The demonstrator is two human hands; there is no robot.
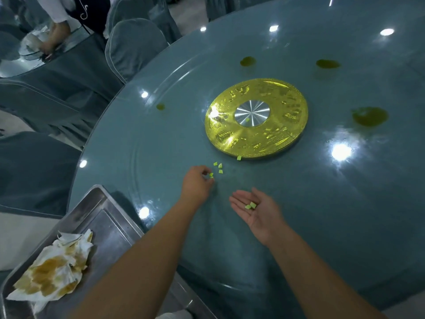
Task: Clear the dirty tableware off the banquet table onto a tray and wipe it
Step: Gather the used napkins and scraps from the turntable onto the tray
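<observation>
Small green food scraps point(218, 168) lie scattered on the glass tabletop point(149, 146) just in front of the gold turntable hub point(256, 117). My left hand point(196, 183) reaches over them and pinches one green scrap point(211, 174) between its fingertips. To its right, my right hand point(257, 210) is held palm up with its fingers straight, and two green scraps point(250, 206) rest in the palm. A metal tray point(110, 215) sits at the table's near left edge, holding a stained, crumpled napkin point(54, 270).
Yellow-green sauce spills mark the glass at the far side point(248, 61), point(327, 64), at the right point(369, 116) and at the left point(160, 106). Covered chairs point(133, 44) ring the table. A person point(59, 26) works at another table at the upper left.
</observation>
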